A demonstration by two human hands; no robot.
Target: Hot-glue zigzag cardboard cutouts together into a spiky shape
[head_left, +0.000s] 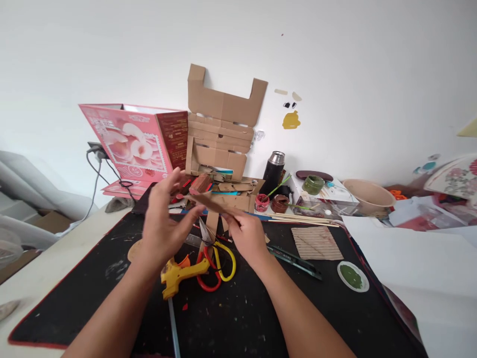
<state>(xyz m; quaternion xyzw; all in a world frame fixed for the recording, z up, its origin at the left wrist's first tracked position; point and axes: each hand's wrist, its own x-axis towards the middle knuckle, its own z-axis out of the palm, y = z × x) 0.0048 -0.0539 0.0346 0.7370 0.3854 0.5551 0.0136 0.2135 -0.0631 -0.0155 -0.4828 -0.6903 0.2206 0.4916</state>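
A thin brown piece of cardboard (214, 205), seen nearly edge-on, is pinched in my right hand (248, 236) above the black mat. My left hand (160, 219) is raised beside its left end, fingers spread and thumb pointing at it; whether the thumb touches is hard to tell. Below my hands lie scissors (229, 271) with one red and one yellow handle, blades apart. Next to them rests a yellow glue gun (179, 278) with a pale glue stick (173, 325) trailing from it. A reddish-brown block-like thing (201, 183) shows behind the cardboard.
On the mat's right are a dark green utility knife (296, 261), corrugated cardboard (316, 243) and a lid with green paint (352, 277). Behind stand paint jars (262, 202), a black flask (274, 168), a pink box (134, 144) and a large cut cardboard sheet (223, 109).
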